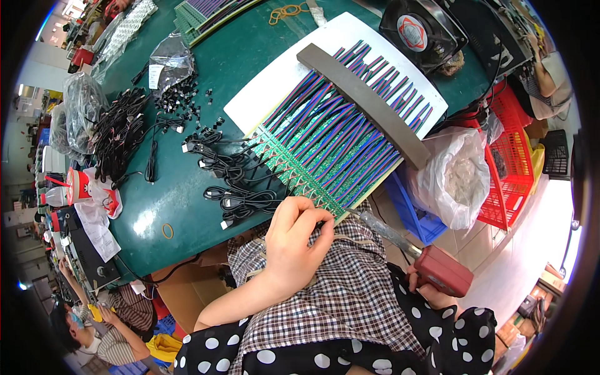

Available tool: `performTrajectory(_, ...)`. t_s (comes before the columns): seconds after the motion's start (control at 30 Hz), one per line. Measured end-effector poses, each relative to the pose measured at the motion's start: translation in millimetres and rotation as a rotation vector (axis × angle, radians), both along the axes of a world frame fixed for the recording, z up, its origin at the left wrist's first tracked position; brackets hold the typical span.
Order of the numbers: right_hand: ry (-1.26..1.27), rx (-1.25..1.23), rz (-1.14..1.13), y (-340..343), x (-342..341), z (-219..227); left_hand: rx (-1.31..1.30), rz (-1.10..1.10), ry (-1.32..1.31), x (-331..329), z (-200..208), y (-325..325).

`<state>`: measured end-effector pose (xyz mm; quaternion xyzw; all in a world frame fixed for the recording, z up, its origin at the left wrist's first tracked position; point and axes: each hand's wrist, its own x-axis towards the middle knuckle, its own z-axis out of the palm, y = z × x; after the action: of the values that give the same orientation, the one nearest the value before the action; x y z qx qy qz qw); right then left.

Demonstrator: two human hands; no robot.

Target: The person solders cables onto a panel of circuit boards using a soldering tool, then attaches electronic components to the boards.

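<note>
Left hand (pixel 292 240) pinches, apparently, a wire end at the circuit strip (pixel 294 172) edge, 6 o'clock. Right hand (pixel 431 294) clenches soldering iron (pixel 400 240), 4 o'clock. Risk: tip slipping, burning fingers.

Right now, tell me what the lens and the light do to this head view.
Head view: the fisheye leaves black corners and bends the grey bar and white board near the rim; glare patches shine on the green table; the floor at right is washed out bright; the left hand and the coloured wires are sharp, with no motion blur.
</note>
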<state>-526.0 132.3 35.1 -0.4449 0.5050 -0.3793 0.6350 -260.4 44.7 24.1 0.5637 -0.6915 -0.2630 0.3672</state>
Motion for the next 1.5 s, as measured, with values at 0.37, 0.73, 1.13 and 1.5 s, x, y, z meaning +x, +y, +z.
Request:
performTrajectory(0.37,0.216,-0.048,0.075,8.2,-5.8,-8.5,0.018,-0.038,-0.151,-8.5,13.8,-3.8)
performTrajectory(0.73,0.299,-0.062,0.053,7.7,-7.1,-8.8,0.028,-0.044,-0.171,-9.4,13.6,-5.3)
performTrajectory(1.13,-0.203,0.103,-0.169,13.0,-0.3,-13.3,0.059,-0.053,-0.160,-9.0,16.8,-4.1)
performTrajectory(1.5,-0.196,-0.320,-0.436,-53.8,23.0,-9.2,-0.320,-0.090,-0.279,33.9,21.9,-21.6)
